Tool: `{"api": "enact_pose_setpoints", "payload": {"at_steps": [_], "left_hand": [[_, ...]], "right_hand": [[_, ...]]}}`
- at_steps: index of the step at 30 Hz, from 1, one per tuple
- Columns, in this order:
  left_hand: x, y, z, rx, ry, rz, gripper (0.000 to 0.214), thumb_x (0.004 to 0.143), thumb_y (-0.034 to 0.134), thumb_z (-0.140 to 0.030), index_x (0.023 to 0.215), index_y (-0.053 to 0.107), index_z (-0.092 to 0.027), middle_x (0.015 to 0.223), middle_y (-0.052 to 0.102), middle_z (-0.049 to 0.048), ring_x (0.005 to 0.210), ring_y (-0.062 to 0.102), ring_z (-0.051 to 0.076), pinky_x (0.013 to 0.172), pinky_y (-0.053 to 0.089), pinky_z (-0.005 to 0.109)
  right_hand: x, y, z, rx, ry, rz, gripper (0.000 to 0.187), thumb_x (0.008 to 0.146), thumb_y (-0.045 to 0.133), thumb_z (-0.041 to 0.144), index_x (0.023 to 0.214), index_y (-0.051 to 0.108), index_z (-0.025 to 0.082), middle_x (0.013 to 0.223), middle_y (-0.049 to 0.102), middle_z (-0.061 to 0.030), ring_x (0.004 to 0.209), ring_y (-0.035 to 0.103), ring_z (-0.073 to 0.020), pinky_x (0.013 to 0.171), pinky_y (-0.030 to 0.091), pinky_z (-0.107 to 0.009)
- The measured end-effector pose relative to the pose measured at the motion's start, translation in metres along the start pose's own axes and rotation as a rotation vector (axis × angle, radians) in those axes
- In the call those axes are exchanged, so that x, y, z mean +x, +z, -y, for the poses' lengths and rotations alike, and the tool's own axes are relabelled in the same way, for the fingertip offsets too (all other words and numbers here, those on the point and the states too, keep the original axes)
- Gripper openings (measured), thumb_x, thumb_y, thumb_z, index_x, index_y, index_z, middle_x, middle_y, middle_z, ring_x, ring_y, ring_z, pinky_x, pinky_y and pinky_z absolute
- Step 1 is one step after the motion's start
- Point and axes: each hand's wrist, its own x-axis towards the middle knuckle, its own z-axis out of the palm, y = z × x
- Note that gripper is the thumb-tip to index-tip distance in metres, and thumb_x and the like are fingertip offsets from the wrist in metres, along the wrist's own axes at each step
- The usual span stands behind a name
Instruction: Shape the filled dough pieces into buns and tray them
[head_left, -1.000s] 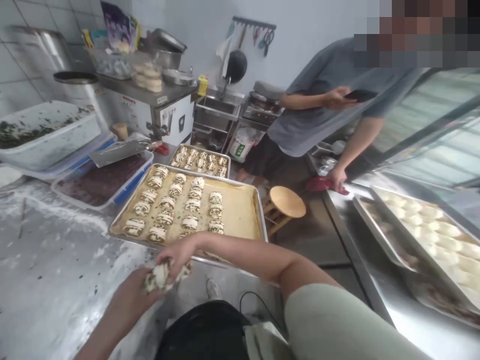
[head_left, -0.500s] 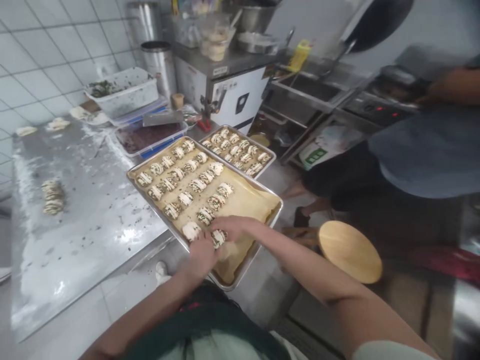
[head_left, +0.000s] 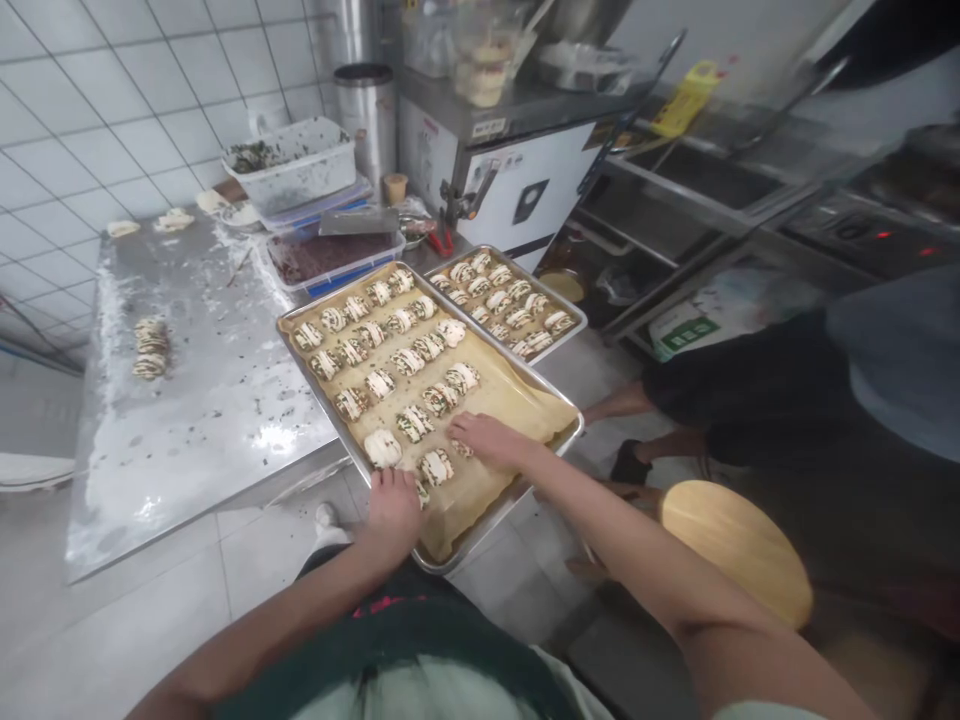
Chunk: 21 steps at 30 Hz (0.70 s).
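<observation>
Across the silver oblong paper-lined metal tray (head_left: 517,395): left hand (head_left: 396,508) & right hand (head_left: 486,440) now apart

Tray = clock ctr. At 9–10 o'clock, a pale dark-flecked ridged dough strip (head_left: 150,348) lies on the grey steel counter (head_left: 202,430). At 6–7, left hand sits at near rim, fingers bent, a green-flecked dough end (head_left: 422,493) just showing beside them; can't tell if it's gripped. A sec ago both hands closed round one spot; now a small round cream-and-green dough roll (head_left: 436,467) rests there uncovered, at 6, betw. them. My read: that pc's set down & the row's being spaced out. At 4, right hand's low over another partly hidden roll (head_left: 461,450); holding or just touching, can't tell. Bare tan paper beyond, approx. 3, so that side looks unfilled. At 4, farther out, a round pale-wood stool (head_left: 735,550).
</observation>
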Motion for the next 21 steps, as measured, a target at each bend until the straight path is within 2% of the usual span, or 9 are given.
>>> {"api": "enact_pose_setpoints", "payload": {"at_steps": [2,4,6,10,12,17,21], "left_hand": [[-0.001,0.001,0.000,0.011,-0.002,-0.010,0.049,0.072,0.057,-0.049,0.101,0.058,-0.009,0.094,0.059,0.0144,0.095,0.048,0.030,0.086,0.032,0.042],[-0.001,0.001,0.000,0.013,-0.002,-0.009,0.051,0.073,0.054,-0.052,0.101,0.058,-0.009,0.095,0.059,0.0144,0.096,0.048,0.030,0.086,0.032,0.043],[-0.001,0.001,0.000,0.019,-0.003,-0.004,0.052,0.074,0.052,-0.054,0.102,0.058,-0.010,0.096,0.059,0.0143,0.096,0.047,0.029,0.087,0.031,0.043],[-0.001,0.002,0.001,0.027,0.018,-0.003,0.055,0.073,0.053,-0.056,0.102,0.058,-0.009,0.096,0.058,0.0146,0.096,0.046,0.030,0.089,0.030,0.044],[-0.001,0.003,0.001,0.028,0.032,0.004,0.056,0.071,0.055,-0.055,0.103,0.057,-0.009,0.097,0.057,0.0145,0.097,0.046,0.030,0.090,0.029,0.044],[-0.002,0.002,0.003,0.016,0.041,0.066,0.055,0.068,0.062,-0.049,0.104,0.057,-0.008,0.098,0.058,0.0151,0.097,0.047,0.031,0.089,0.030,0.043],[-0.003,-0.001,0.004,-0.009,0.058,0.058,0.053,0.072,0.056,-0.051,0.104,0.058,-0.009,0.099,0.058,0.0154,0.099,0.047,0.031,0.090,0.030,0.044]], "right_hand": [[0.001,0.000,0.004,-0.016,0.019,-0.018,0.045,0.073,0.051,0.007,0.118,0.050,0.014,0.117,0.050,-0.0151,0.112,0.042,-0.0249,0.094,0.031,-0.041],[0.004,0.004,0.015,-0.002,-0.040,-0.054,0.059,0.070,0.060,0.015,0.127,0.042,0.015,0.127,0.044,-0.0156,0.122,0.033,-0.0277,0.102,0.019,-0.048],[0.007,0.010,0.029,0.018,-0.111,-0.069,0.065,0.069,0.063,0.020,0.129,0.040,0.016,0.127,0.045,-0.0144,0.123,0.032,-0.0274,0.105,0.011,-0.051],[0.014,0.020,0.050,0.018,-0.185,-0.044,0.039,0.074,0.052,0.011,0.113,0.053,0.016,0.109,0.057,-0.0108,0.107,0.047,-0.0219,0.106,0.012,-0.049],[0.013,0.021,0.053,0.021,-0.218,-0.037,0.038,0.073,0.051,0.008,0.110,0.055,0.016,0.106,0.058,-0.0102,0.105,0.048,-0.0213,0.106,0.012,-0.049],[-0.001,0.013,0.041,0.091,-0.210,0.000,0.056,0.069,0.056,0.012,0.124,0.046,0.019,0.120,0.052,-0.0104,0.115,0.043,-0.0225,0.107,0.010,-0.050],[-0.011,0.006,0.013,0.079,-0.007,-0.041,0.067,0.068,0.057,0.013,0.131,0.038,0.019,0.135,0.040,-0.0127,0.127,0.029,-0.0249,0.106,0.008,-0.051]]}}
